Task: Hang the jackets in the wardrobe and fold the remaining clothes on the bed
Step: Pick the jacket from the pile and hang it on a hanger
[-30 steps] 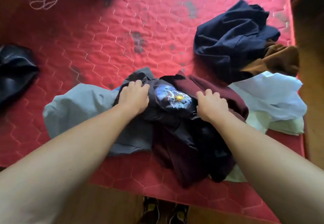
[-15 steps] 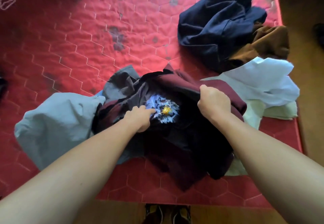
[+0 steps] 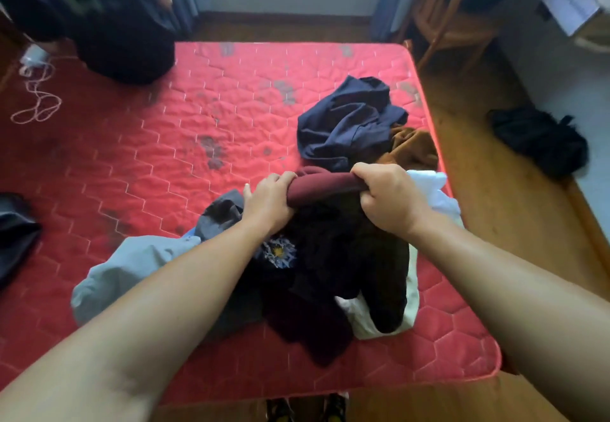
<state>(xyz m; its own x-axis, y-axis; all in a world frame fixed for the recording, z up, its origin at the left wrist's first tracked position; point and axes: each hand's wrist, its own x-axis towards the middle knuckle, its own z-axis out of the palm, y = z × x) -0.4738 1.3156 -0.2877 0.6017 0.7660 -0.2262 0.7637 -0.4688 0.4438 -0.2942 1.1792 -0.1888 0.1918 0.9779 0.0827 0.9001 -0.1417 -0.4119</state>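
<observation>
Fingers of the left hand curl over one end of a rolled maroon garment, thumb tucked under; the right hand grips the other end in a full fist. Sweep from the left: a dark cloth sits at the edge of the red mattress, and a white cord is looped near the far corner. A grey-blue garment lies flattened under the left forearm, with a dark grey piece bunched just beside the left wrist. Centre: a black garment with an embroidered flower lies under the maroon one, tangled with it. To the right, pale cloth shows behind the right hand, with a navy heap and brown fabric farther back. A black bag is on the floor, off the bed. Change noted: half a second ago the left hand lay lower, on the flower patch, and only the right held maroon fabric. Now both hold the same maroon edge, raised clear of the heap. Reading: one item is being singled out for sorting. Whether it is a jacket for the wardrobe or a piece to fold cannot be told while it stays bunched. Nothing on the bed looks folded yet.
</observation>
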